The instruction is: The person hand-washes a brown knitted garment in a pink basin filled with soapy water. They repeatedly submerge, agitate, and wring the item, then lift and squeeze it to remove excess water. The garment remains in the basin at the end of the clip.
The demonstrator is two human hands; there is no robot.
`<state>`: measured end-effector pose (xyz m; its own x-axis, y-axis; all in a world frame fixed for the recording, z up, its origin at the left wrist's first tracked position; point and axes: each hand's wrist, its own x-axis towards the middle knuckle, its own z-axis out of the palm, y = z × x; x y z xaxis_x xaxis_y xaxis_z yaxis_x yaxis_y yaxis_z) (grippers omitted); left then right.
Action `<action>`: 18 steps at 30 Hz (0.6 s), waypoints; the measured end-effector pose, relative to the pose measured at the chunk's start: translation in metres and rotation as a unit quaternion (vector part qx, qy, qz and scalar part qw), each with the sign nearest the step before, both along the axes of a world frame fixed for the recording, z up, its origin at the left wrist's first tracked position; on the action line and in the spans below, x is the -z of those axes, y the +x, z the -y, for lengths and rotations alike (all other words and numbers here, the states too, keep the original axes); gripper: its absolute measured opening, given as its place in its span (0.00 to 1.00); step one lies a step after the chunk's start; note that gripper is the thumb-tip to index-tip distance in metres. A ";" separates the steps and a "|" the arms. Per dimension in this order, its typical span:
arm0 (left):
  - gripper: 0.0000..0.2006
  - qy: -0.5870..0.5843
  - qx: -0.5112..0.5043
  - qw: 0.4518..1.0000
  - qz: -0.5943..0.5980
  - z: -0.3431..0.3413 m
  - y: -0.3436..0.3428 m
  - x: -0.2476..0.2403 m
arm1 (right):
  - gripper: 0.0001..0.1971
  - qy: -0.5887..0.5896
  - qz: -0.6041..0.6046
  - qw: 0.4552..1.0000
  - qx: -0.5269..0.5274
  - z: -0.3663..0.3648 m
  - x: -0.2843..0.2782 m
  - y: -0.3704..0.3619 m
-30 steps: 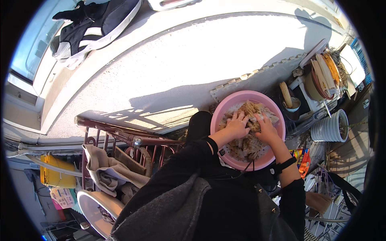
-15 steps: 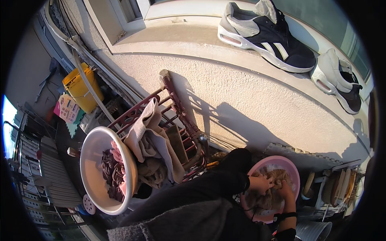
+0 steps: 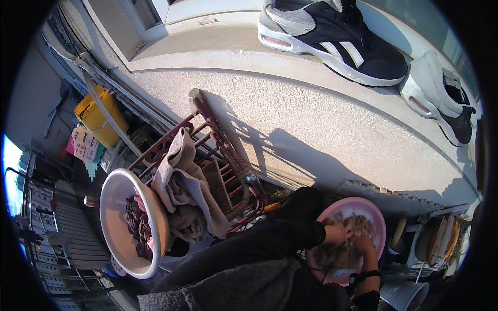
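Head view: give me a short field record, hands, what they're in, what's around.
left hand: pressed into pale wet laundry
right hand: on the same laundry, dark band at the wrist
container: pink basin, low by the wall
left of person: white basin holding dark clothes
beside it: reddish rack draped with a beige cloth
ledge above: black-and-white sneaker, second shoe on its side
far left: yellow bucket

At the bottom of the frame, the person wears a black top with long sleeves pushed up. The right hand (image 3: 363,243) has a black wristband.
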<state>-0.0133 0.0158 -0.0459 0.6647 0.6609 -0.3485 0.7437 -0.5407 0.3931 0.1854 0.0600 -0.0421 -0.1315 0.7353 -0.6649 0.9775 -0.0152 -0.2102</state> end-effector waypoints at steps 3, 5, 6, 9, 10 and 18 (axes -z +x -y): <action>0.43 0.004 0.006 1.000 0.011 -0.004 0.002 0.007 | 0.32 -0.001 -0.011 1.000 -0.019 -0.008 0.025 0.009; 0.42 -0.004 0.006 0.999 0.032 -0.003 0.001 0.008 | 0.30 -0.003 -0.041 0.998 -0.052 -0.014 0.042 0.015; 0.41 -0.010 -0.002 0.999 0.044 -0.002 0.000 0.007 | 0.29 -0.015 -0.082 0.994 -0.076 -0.017 0.049 0.019; 0.38 -0.005 0.032 0.999 0.042 0.006 -0.010 0.001 | 0.26 -0.038 -0.172 0.975 -0.132 -0.025 0.064 0.025; 0.37 -0.014 0.032 0.999 0.040 0.008 -0.015 -0.001 | 0.24 -0.042 -0.182 0.973 -0.136 -0.027 0.066 0.027; 0.30 0.015 -0.002 0.997 0.075 0.010 -0.038 0.024 | 0.26 -0.029 -0.026 0.977 -0.211 -0.036 0.055 0.021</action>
<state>-0.0515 0.0058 -0.0703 0.7056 0.6718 -0.2253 0.6794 -0.5510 0.4846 0.2068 0.0961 -0.0973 -0.4488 0.5703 -0.6880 0.8877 0.3730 -0.2698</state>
